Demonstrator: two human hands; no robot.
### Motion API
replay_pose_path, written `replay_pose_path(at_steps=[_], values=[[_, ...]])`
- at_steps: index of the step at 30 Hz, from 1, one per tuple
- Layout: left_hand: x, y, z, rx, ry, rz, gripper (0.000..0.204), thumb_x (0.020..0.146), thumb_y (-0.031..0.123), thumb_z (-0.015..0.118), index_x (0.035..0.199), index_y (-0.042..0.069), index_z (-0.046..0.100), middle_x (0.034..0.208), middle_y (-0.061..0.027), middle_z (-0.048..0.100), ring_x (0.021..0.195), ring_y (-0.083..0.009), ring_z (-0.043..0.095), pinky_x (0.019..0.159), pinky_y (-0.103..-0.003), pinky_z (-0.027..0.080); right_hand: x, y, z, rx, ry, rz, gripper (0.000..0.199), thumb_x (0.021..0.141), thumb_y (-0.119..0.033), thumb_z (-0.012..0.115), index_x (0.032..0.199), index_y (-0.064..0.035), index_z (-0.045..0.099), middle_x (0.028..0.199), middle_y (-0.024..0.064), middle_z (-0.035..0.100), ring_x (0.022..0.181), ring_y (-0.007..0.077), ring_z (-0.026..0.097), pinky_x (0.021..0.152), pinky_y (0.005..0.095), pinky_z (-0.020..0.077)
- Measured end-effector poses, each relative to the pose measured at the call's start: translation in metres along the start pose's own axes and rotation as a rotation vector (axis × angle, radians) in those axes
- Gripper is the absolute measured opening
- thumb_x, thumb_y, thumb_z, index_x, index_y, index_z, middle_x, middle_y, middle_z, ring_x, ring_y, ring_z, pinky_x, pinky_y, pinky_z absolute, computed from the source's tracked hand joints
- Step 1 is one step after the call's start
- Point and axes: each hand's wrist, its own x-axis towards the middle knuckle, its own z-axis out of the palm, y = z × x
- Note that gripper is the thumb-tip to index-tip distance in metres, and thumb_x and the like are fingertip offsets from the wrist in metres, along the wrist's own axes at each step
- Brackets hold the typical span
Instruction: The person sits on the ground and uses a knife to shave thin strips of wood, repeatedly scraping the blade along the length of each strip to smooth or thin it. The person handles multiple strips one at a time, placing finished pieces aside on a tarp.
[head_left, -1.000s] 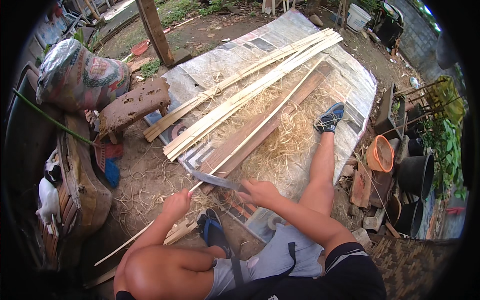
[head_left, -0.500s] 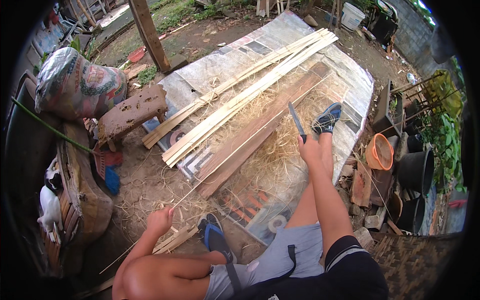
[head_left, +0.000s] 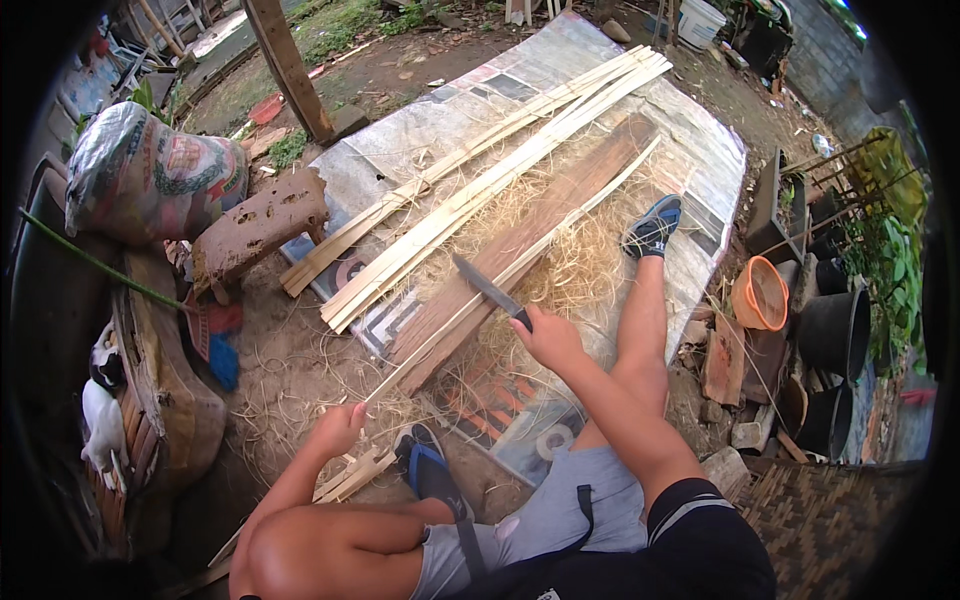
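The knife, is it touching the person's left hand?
Apart: the head view shows the knife held in the right hand, with a plain gap separating it from the left hand.

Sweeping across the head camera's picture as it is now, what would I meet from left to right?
Black-and-white animal → blue bristles → left hand → knife → right hand → sandal on the outstretched foot → orange tub → large black bucket.
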Motion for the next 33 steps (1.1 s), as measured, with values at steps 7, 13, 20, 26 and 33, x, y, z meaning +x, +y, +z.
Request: replay_pose_path(at_steps=[7, 13, 20, 26, 33], values=[[-0.006, -0.060, -0.007, -0.424, -0.274, -0.198, 0.044, 0.110, 0.039, 0.047, 0.098, 0.001, 0.065, 0.077, -0.0103, 0.064, 0.073, -0.0204, 0.063, 0.072, -0.044, 0.052, 0.014, 0.083, 0.004, 0.001, 0.243, 0.266, 0.050, 0.104, -0.053, 0.052, 0.112, -0.0044, 0.059, 0.093, 0.0226, 0.072, 0.082, 0.0441, 0.071, 0.071, 0.0539, 0.0564], [0.005, -0.003, 0.012, 0.057, 0.197, 0.140, 0.037, 0.107, 0.037, 0.054, 0.103, 0.002, 0.064, 0.084, -0.0200, 0.069, 0.077, -0.0377, 0.068, 0.072, -0.048, 0.053, -0.028, -0.022, 0.028, 0.166, -0.033, 0.081, 0.049, 0.104, -0.051, 0.051, 0.117, -0.0046, 0.056, 0.098, 0.0246, 0.072, 0.090, 0.0453, 0.071, 0.077, 0.0547, 0.0564], [-0.010, 0.006, 0.008, 0.213, 0.208, 0.000, 0.041, 0.107, 0.041, 0.048, 0.102, 0.006, 0.068, 0.089, -0.0242, 0.071, 0.083, -0.0477, 0.067, 0.077, -0.057, 0.052, -0.022, 0.025, 0.024, 0.082, 0.222, 0.091, 0.045, 0.103, -0.052, 0.051, 0.114, -0.0093, 0.058, 0.093, 0.0195, 0.071, 0.081, 0.0432, 0.071, 0.070, 0.0544, 0.0564], [0.001, 0.021, 0.005, 0.179, 0.087, -0.121, 0.050, 0.108, 0.045, 0.040, 0.105, 0.007, 0.071, 0.086, -0.0266, 0.071, 0.087, -0.0483, 0.068, 0.078, -0.058, 0.051, -0.008, -0.015, 0.003, 0.152, 0.018, 0.087, 0.044, 0.105, -0.050, 0.050, 0.112, -0.0078, 0.057, 0.090, 0.0222, 0.071, 0.081, 0.0450, 0.071, 0.068, 0.0559, 0.0548], [-0.006, 0.039, 0.015, 0.086, 0.141, -0.101, 0.051, 0.108, 0.045, 0.041, 0.097, 0.004, 0.070, 0.085, -0.0281, 0.068, 0.085, -0.0495, 0.066, 0.076, -0.058, 0.050, -0.043, -0.069, 0.028, 0.140, -0.037, -0.186, 0.046, 0.104, -0.052, 0.052, 0.120, -0.0092, 0.058, 0.092, 0.0208, 0.070, 0.080, 0.0410, 0.072, 0.066, 0.0510, 0.0573]])
